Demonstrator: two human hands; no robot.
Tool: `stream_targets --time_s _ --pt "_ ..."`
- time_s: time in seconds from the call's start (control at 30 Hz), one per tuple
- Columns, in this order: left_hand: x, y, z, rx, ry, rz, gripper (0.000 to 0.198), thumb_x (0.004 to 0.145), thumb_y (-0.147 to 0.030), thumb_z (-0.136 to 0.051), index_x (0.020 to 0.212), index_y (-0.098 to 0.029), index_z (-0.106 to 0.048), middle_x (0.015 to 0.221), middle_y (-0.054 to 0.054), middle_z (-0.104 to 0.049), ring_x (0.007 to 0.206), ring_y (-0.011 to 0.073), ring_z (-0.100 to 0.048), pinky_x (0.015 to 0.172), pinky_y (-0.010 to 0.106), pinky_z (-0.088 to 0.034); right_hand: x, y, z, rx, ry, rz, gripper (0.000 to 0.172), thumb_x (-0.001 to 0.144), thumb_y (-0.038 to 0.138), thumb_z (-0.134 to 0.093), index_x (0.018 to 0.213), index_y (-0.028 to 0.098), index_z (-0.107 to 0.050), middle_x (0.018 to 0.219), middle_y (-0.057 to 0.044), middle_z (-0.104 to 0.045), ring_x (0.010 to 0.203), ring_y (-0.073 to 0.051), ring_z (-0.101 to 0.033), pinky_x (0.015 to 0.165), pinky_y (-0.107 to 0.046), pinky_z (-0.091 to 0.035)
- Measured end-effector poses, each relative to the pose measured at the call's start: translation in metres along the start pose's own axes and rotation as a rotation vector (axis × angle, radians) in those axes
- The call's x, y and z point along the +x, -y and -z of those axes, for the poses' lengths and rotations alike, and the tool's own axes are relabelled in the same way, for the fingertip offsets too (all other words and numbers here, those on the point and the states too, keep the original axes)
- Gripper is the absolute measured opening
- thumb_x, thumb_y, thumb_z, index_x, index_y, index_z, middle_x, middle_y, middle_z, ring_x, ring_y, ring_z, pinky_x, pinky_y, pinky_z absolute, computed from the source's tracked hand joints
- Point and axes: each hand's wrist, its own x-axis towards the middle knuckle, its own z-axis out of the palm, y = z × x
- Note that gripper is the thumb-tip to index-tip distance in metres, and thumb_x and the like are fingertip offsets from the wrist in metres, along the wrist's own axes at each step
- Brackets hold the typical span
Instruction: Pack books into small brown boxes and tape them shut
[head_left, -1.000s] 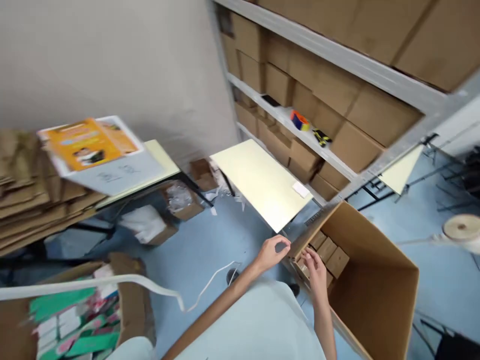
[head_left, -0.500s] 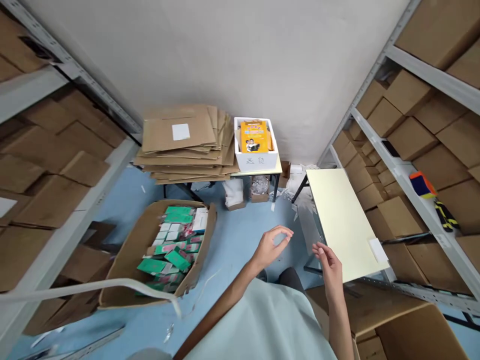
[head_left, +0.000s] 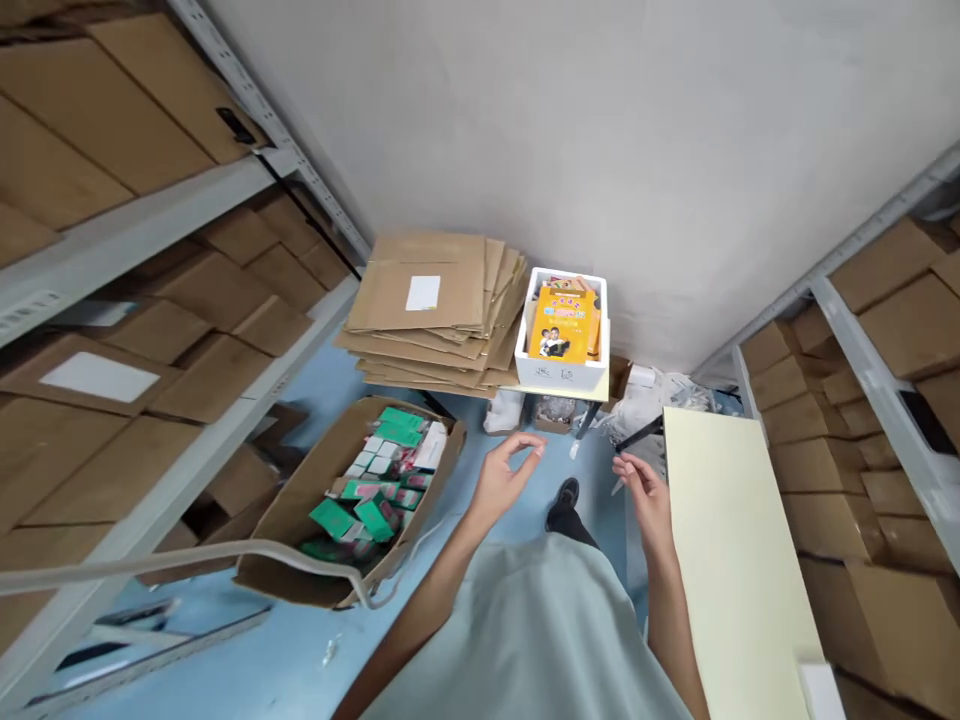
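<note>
My left hand (head_left: 507,478) hovers above the blue floor with its fingers curved and the thumb apart, holding nothing. Level with it on the other side, my right hand (head_left: 646,498) is also in the air, fingers loosely bent and nothing between them. It is close to the left edge of a pale yellow table (head_left: 731,530). Beyond both hands stands a white foam box (head_left: 564,374) with a yellow printed packet (head_left: 566,325) in it. Flattened cardboard boxes (head_left: 427,292) lie stacked beside that box.
A large open carton (head_left: 281,530) of green and white small boxes (head_left: 379,510) stands on the floor at left. A pale cable (head_left: 247,548) crosses in front of it. Shelves of brown boxes line the left (head_left: 150,340) and right (head_left: 862,480). White bags (head_left: 652,400) lie near the wall.
The view has swung right and moved closer to the far table, and the shelves have shifted in view. A foot now shows ahead. Both hands keep nearly the same pose.
</note>
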Motion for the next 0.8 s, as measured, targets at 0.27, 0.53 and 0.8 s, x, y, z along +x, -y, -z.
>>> stream_targets --time_s 0.27,0.53,0.8 --pt "0.098 -0.007 -0.024 0.023 -0.094 0.05 0.025 0.103 -0.041 -0.061 0.099 -0.022 -0.078 0.111 0.009 -0.082 0.111 0.0247 -0.078 0.104 0.04 -0.061 0.144 0.035 -0.03 -0.051 0.2 -0.001 0.055 0.086 0.07 -0.081 0.113 0.022 -0.083 0.116 -0.014 -0.085 0.111 -0.036 -0.079 0.109 -0.057 -0.058" --pt "0.186 0.047 -0.025 0.035 -0.144 0.148 0.026 0.101 -0.039 -0.063 0.115 -0.022 -0.075 0.122 0.01 -0.08 0.117 0.0254 -0.076 0.107 0.043 -0.061 0.24 0.037 -0.089 -0.163 0.252 0.059 0.051 0.09 0.067 -0.074 0.113 0.021 -0.08 0.121 -0.015 -0.083 0.113 -0.034 -0.077 0.105 -0.052 -0.06" --pt "0.284 0.11 -0.022 0.212 -0.195 0.209 0.045 0.087 -0.024 -0.072 0.131 -0.02 -0.065 0.137 0.017 -0.068 0.136 0.0334 -0.064 0.122 0.055 -0.049 0.295 0.016 -0.156 -0.46 0.216 0.114 0.064 0.089 0.061 -0.072 0.137 0.02 -0.07 0.143 -0.02 -0.07 0.123 -0.034 -0.071 0.106 -0.049 -0.058"
